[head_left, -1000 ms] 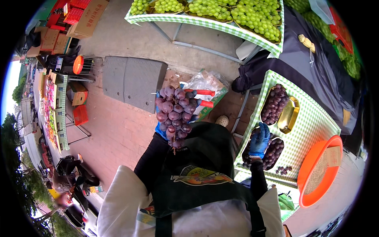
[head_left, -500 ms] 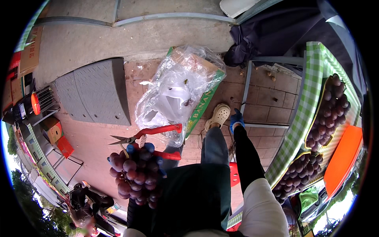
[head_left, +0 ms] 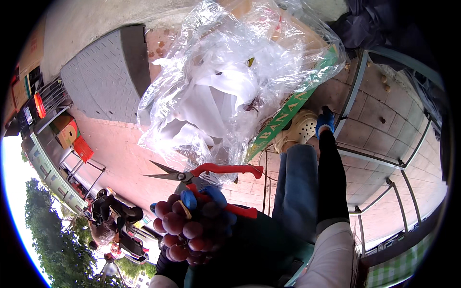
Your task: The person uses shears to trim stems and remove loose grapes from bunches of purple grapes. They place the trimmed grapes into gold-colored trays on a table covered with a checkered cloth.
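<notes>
My left hand (head_left: 189,198), in a blue glove, is closed on a bunch of dark red grapes (head_left: 193,229) and a pair of pruning shears (head_left: 223,167) with red handles. The blades point left and stand apart. The fruit covers most of that hand. My right hand (head_left: 325,121), also blue-gloved, reaches down beside the metal table leg, near the beige clog (head_left: 298,129) on my foot. It is small and dark there, and its fingers cannot be made out. Ahead lies a green-edged cardboard box (head_left: 288,113) with clear plastic wrap (head_left: 201,67) and white sheeting (head_left: 230,89) in it.
A grey ramp (head_left: 103,79) lies at the left on reddish paving. Beyond it stand a cart (head_left: 50,96) and cardboard boxes (head_left: 67,132). A metal frame (head_left: 355,91) rises on the right, with green checked cloth (head_left: 396,266) at lower right. A person (head_left: 110,221) is at lower left.
My view has moved lower and closer to the box. The table with grapes on the right has mostly left the picture. The left hand keeps the grapes and shears; the right stays low by the frame.
</notes>
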The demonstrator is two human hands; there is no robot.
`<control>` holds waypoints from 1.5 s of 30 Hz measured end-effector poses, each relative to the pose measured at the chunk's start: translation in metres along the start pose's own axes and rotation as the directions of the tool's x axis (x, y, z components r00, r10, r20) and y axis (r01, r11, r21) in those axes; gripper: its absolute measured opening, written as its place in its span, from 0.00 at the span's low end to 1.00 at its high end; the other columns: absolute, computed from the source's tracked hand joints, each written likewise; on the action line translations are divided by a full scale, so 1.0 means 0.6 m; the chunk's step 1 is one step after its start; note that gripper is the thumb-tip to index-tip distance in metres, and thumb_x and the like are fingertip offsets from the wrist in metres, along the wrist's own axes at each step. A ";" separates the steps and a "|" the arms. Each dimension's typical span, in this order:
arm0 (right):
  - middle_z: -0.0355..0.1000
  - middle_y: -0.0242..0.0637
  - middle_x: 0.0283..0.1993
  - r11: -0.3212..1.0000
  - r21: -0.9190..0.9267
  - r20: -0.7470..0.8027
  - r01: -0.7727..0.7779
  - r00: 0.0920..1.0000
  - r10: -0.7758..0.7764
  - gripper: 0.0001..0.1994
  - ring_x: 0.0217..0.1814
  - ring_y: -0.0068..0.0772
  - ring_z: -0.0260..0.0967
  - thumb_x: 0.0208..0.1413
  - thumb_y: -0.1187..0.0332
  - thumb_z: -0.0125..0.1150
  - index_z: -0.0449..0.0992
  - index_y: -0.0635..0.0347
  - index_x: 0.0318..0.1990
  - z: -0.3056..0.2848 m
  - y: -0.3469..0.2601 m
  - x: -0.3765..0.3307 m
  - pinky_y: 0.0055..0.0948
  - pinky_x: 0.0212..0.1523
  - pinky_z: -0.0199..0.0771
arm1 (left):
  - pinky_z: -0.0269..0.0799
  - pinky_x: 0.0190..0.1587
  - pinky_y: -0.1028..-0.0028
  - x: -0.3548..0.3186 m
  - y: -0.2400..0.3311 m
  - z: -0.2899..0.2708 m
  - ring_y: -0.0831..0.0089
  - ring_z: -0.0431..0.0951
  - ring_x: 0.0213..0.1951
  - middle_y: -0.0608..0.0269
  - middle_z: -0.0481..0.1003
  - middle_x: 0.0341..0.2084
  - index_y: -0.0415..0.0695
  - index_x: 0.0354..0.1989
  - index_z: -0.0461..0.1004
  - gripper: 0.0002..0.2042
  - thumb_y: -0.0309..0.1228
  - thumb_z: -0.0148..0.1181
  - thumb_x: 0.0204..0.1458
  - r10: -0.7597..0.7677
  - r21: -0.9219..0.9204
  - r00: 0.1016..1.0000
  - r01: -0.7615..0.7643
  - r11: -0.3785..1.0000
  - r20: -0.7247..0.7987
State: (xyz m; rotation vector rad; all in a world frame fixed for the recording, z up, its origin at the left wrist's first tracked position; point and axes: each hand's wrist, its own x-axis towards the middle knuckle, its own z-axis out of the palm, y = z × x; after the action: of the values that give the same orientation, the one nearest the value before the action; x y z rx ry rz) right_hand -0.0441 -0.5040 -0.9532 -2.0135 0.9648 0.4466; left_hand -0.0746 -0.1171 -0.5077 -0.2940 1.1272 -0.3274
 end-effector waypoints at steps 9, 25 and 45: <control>0.62 0.45 0.57 0.845 -0.060 0.096 0.531 0.846 -0.524 0.24 0.61 0.42 0.57 0.41 0.84 0.41 0.71 0.59 0.48 -0.107 -0.357 -0.370 0.33 0.62 0.55 | 0.67 0.24 0.72 -0.193 -0.097 0.138 0.70 0.70 0.29 0.60 0.68 0.34 0.42 0.47 0.64 0.23 0.49 0.46 0.51 -0.149 0.131 0.951 0.117 0.985 0.270; 0.55 0.36 0.61 0.780 0.321 0.938 0.538 -0.297 -0.181 0.35 0.63 0.34 0.54 0.48 0.67 0.61 0.51 0.59 0.62 -0.368 -1.048 -0.917 0.32 0.61 0.54 | 0.71 0.42 0.71 -0.558 -0.149 0.272 0.68 0.72 0.39 0.58 0.71 0.36 0.46 0.37 0.66 0.12 0.39 0.37 0.59 0.145 -0.097 0.120 -0.336 0.937 0.982; 0.55 0.25 0.33 0.614 0.462 0.589 0.640 0.297 -0.752 0.29 0.33 0.18 0.55 0.42 0.83 0.52 0.61 0.59 0.57 -0.525 -1.055 -0.897 0.16 0.33 0.60 | 0.67 0.50 0.62 -0.618 -0.217 0.363 0.59 0.68 0.50 0.51 0.66 0.49 0.46 0.45 0.67 0.19 0.46 0.36 0.58 0.062 0.096 0.373 -0.390 0.916 0.926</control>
State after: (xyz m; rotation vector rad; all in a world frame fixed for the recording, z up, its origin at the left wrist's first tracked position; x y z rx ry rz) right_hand 0.0853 -0.2836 -0.1020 -1.6300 -0.4516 0.5949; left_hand -0.0347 -0.0736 -0.0623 0.0036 -0.0370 -0.0329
